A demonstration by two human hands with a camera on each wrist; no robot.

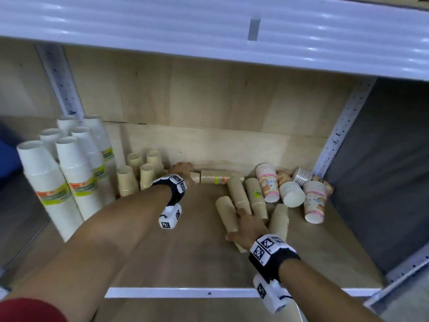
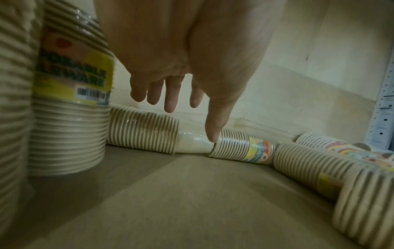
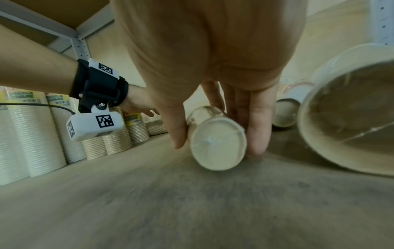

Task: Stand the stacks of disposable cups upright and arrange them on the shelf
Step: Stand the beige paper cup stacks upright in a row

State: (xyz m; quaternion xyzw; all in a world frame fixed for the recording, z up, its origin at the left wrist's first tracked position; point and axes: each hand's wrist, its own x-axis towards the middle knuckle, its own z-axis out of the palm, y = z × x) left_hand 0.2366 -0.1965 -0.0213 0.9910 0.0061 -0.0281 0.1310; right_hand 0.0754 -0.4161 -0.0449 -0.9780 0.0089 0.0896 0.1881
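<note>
Nearest the front edge of the shelf, the right hand is wrapped over a lying stack of tan cups, thumb on one side and fingers on the other; the right wrist view shows the stack's closed bottom end facing the camera, so this stack is gripped but not yet raised. Just beside it lie three more tan stacks on their sides, fanned out and touching one another.

Farther right, the printed pink stacks are a jumble: some lean, some lie flat, none properly lined up, and how many there are is hard to tell.

Deeper in, the left hand reaches toward the back wall with fingers straight and spread, holding nothing; in the left wrist view its thumb tip hangs just above a tan stack lying along the back.

At the far left, the work looks done: the tall white stacks stand upright in a cluster, and four short tan stacks stand beside them.

By my judgement the job is roughly half finished: white is sorted, tan is partly standing, and the lying tan stacks plus the whole pink group remain.
</note>
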